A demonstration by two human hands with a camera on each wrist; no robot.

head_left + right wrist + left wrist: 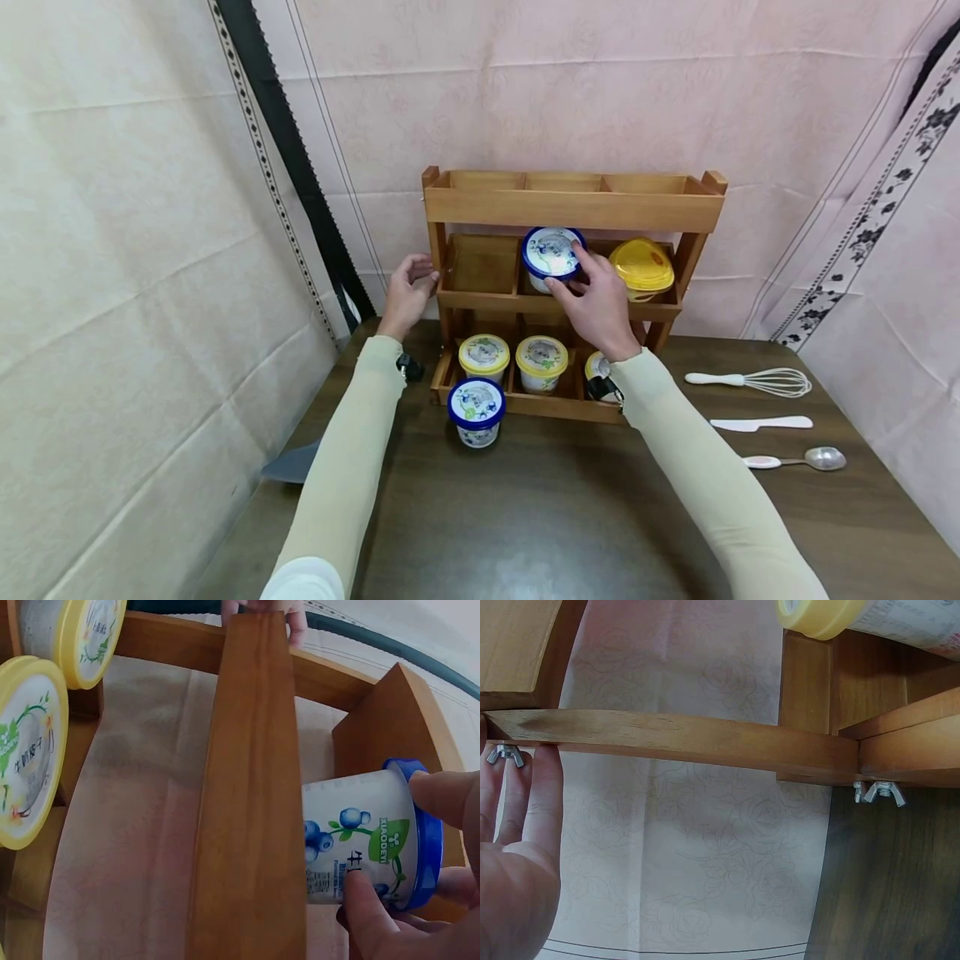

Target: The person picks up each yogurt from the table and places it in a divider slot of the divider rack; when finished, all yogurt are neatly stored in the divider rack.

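Observation:
My right hand (596, 304) holds a white tub with a blue lid (553, 254) at the middle compartment of the wooden rack's middle tier. In the right wrist view this tub (360, 840) lies sideways in the picture, showing printed blueberries, with thumb and fingers around its lid and side. My left hand (408, 292) grips the rack's left side post (675, 739), fingers at its edge beside a wing nut (506, 754). A second blue-lidded tub (477, 412) stands on the table before the rack (570, 208).
Yellow-lidded tubs stand in the bottom tier, including one tub (542, 364) in the middle; my right wrist partly hides another. A yellow-lidded container (642, 268) sits at middle-tier right. Rightward lie a whisk (776, 382), a white knife (761, 423) and a spoon (823, 458). Something grey (292, 463) is at left.

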